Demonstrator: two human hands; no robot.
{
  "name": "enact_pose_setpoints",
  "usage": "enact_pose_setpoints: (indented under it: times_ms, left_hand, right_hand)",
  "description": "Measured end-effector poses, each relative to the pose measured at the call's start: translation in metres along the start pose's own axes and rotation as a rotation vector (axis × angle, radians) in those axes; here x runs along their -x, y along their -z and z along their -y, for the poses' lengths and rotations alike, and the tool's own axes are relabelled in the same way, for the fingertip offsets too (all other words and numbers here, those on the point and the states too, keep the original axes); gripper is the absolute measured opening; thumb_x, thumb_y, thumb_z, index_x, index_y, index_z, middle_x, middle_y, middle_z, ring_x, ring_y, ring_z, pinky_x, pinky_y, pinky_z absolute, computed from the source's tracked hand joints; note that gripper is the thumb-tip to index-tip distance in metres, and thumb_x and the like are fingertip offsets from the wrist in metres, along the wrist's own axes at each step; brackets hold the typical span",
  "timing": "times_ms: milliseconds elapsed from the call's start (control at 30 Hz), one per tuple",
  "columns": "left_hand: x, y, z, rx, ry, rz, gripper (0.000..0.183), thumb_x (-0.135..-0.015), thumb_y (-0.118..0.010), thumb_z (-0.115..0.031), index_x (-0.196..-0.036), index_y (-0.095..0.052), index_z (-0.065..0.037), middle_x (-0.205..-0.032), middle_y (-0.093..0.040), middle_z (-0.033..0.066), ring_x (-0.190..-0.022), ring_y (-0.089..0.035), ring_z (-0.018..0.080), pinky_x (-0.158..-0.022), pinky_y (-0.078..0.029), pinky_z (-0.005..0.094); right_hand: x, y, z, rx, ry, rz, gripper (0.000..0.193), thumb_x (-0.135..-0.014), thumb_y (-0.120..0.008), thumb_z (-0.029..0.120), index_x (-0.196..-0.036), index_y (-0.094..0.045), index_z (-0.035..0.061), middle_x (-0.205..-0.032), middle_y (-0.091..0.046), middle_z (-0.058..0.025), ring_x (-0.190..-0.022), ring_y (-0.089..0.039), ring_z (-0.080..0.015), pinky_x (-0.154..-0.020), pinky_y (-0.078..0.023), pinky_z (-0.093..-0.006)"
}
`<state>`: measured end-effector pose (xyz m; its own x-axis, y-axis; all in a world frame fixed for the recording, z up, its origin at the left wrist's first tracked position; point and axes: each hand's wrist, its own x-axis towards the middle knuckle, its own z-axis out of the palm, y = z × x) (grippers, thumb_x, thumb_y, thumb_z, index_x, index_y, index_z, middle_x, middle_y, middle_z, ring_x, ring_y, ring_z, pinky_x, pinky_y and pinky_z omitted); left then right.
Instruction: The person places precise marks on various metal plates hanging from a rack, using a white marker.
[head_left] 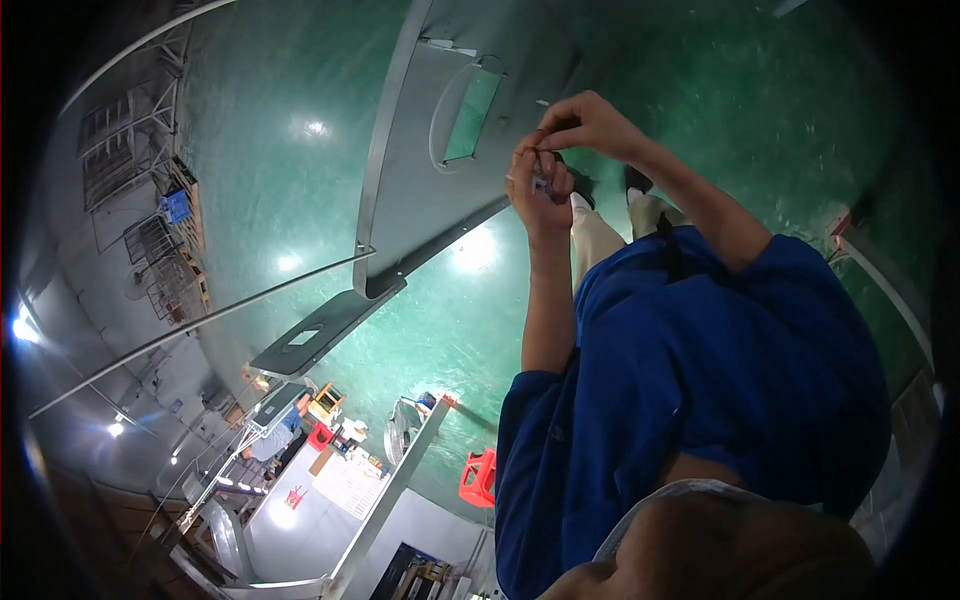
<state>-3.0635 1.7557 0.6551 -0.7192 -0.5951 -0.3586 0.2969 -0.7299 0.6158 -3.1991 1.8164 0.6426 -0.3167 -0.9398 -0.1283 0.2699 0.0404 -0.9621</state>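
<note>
My left hand [541,190] is closed, its fingers curled around a small pale, partly clear bundle [542,180] whose kind I cannot make out. Thumb and fingers of my right hand [588,124] pinch together at the left hand's fingertips; what lies between them is too small to tell. Just beyond and left of both hands stands a large grey panel [405,190] with a rounded edge. It has an oval recess around a rectangular cutout [474,113], through which the green floor shows.
A long thin rod [210,315] reaches the panel's lower corner. Beyond it is another grey panel [335,328] with a cutout. Lower left are a fan [400,432], a red stool [479,478], a table with papers [350,485] and another person [280,440].
</note>
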Motion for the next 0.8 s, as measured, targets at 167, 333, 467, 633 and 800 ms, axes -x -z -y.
enact_pose_setpoints:
  times_ms: [167, 333, 467, 633, 800]
  left_hand:
    - [0.003, -0.008, -0.004, -0.02, -0.048, -0.095, 0.038, -0.087, -0.045, -0.019, -0.123, -0.045, -0.006, -0.064, -0.039, -0.0012, -0.046, -0.032, 0.0061, -0.035, -0.023, 0.0171]
    - [-0.015, -0.019, -0.024, -0.111, -0.139, -0.128, 0.044, -0.087, -0.043, -0.019, -0.129, -0.039, -0.007, -0.063, -0.038, -0.0032, -0.048, -0.032, 0.0054, -0.036, -0.023, 0.0169]
    - [-0.029, -0.028, -0.033, -0.069, -0.21, -0.147, 0.037, -0.087, -0.041, -0.02, -0.122, -0.045, -0.009, -0.064, -0.04, -0.003, -0.048, -0.032, 0.0049, -0.036, -0.023, 0.0164]
    - [-0.036, -0.038, -0.039, -0.052, -0.213, -0.061, 0.027, -0.088, -0.04, -0.019, -0.11, -0.051, -0.007, -0.066, -0.041, -0.0017, -0.047, -0.031, 0.0064, -0.035, -0.02, 0.0172]
    - [-0.041, -0.041, -0.04, -0.022, -0.186, -0.087, 0.023, -0.087, -0.043, -0.017, -0.106, -0.05, -0.007, -0.065, -0.04, -0.0003, -0.045, -0.032, 0.0069, -0.032, -0.019, 0.0179]
  right_hand:
    - [-0.017, 0.004, 0.007, -0.033, 0.186, -0.202, 0.012, -0.076, -0.065, 0.004, -0.086, -0.064, -0.0014, -0.077, -0.063, -0.0031, -0.073, -0.057, -0.0072, -0.067, -0.046, -0.0212]
    - [-0.043, 0.004, 0.035, 0.123, 0.617, -0.503, 0.01, -0.077, -0.062, 0.001, -0.086, -0.064, -0.0001, -0.084, -0.066, -0.0064, -0.082, -0.062, -0.0118, -0.075, -0.049, -0.0231]
    - [-0.044, 0.003, 0.036, 0.212, 0.664, -0.525, 0.01, -0.076, -0.061, -0.001, -0.086, -0.063, -0.0003, -0.088, -0.066, -0.0086, -0.086, -0.063, -0.014, -0.077, -0.05, -0.0237]
    - [-0.047, 0.007, 0.031, 0.315, 0.731, -0.618, 0.012, -0.074, -0.062, -0.001, -0.087, -0.063, 0.0005, -0.089, -0.067, -0.0082, -0.085, -0.063, -0.0134, -0.076, -0.05, -0.0235]
    - [-0.05, 0.01, 0.033, 0.304, 0.749, -0.661, 0.01, -0.074, -0.063, 0.001, -0.084, -0.064, 0.0011, -0.089, -0.067, -0.0081, -0.081, -0.064, -0.0131, -0.073, -0.051, -0.0235]
